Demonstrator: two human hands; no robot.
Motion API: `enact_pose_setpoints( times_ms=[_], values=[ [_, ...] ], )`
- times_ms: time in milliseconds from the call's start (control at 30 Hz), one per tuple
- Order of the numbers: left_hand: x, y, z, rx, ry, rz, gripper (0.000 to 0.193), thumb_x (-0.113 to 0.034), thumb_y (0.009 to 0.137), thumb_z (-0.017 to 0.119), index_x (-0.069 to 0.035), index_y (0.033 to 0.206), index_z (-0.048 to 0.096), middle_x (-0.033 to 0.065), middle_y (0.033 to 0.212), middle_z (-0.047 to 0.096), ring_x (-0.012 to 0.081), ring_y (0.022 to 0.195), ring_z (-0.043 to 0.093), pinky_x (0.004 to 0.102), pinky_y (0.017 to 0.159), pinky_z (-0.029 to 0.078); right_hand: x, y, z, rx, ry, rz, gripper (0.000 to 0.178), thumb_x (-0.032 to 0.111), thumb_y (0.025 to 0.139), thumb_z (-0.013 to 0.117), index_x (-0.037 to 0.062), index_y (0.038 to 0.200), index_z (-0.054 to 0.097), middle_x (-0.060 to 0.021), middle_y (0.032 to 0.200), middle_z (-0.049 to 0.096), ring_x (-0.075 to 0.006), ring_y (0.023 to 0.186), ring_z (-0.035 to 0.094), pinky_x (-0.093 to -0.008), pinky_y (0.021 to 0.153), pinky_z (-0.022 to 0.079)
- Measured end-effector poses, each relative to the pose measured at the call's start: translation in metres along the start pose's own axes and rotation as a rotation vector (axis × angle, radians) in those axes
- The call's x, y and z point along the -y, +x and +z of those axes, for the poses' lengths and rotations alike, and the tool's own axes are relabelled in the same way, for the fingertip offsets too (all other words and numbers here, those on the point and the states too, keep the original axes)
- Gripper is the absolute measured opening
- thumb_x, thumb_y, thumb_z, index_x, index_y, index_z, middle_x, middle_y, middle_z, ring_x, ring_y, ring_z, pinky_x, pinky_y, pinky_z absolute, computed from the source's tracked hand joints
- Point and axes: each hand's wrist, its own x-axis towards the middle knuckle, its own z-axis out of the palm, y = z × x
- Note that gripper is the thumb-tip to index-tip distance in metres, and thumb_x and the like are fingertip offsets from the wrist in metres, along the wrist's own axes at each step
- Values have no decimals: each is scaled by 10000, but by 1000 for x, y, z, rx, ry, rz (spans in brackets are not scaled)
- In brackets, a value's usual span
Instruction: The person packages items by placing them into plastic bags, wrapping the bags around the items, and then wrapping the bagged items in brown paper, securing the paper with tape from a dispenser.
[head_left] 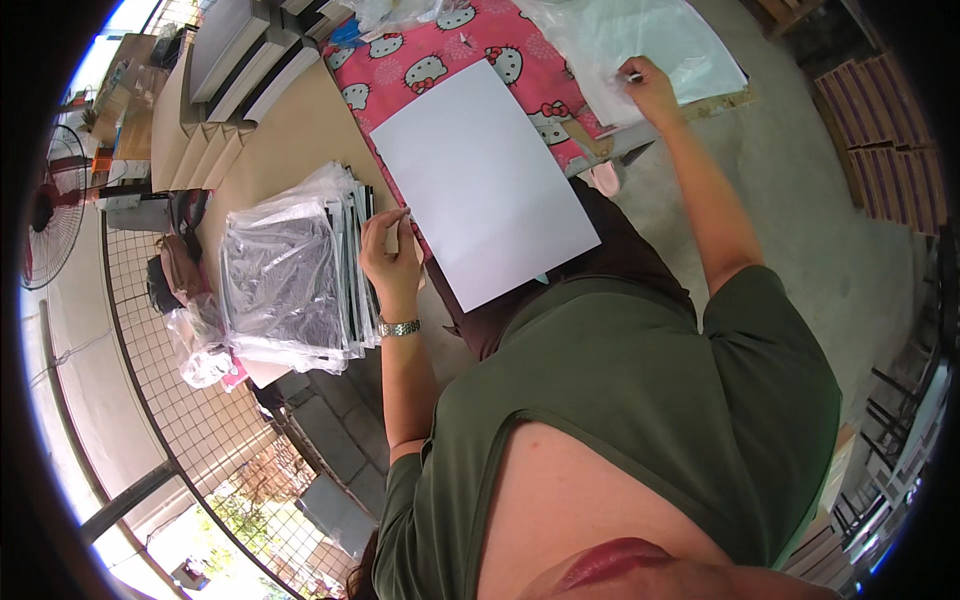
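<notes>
A large white sheet lies at a slant, partly over a pink cartoon-print cover and partly over my lap. At its left edge, my left hand is closed, with thumb and fingertips pinching at the paper's border. Beyond the sheet to the right, my right hand is closed over a pile of clear plastic sleeves. Between its fingertips shows a small dark and pale thing, too small to name. Close by my left hand stands a stack of plastic-wrapped flat packs.
Thick grey-and-black bound volumes are piled at the far left on a brown board. The pink cover spreads under the sheet. A fan stands at the left rim, and stacked brown bundles are at the right.
</notes>
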Motion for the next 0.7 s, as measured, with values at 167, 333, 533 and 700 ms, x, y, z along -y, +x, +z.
enact_pose_setpoints(
  times_ms=[167,333,533,700],
  values=[
    [0,-9,7,11,-138,-93,72,11,829,595,12,889,636,80,877,678,153,813,629,268,753,475,18,28,-35,-38,225,34,333,-100,751,478,48,1036,564,-17,899,615,-85,848,557,-227,765,431],
    [-6,-9,18,53,-245,-128,68,-1,837,612,-4,898,642,70,817,673,131,707,621,248,674,482,31,40,-41,-82,-163,-322,257,-69,809,478,56,1025,541,-44,845,615,-114,751,557,-235,696,432],
    [-11,-8,25,221,-217,-108,202,18,804,634,20,1005,611,106,979,656,160,950,609,290,817,481,97,-15,-22,289,-277,-6,163,85,871,576,74,1029,540,-40,709,591,-106,693,582,-267,644,457],
    [-68,-2,53,496,-419,35,684,-69,692,771,-12,1287,441,128,1310,485,215,1234,436,360,1037,341,160,-97,42,568,326,-35,165,187,888,610,47,945,543,-14,731,581,-86,671,547,-269,632,461]
  ],
)
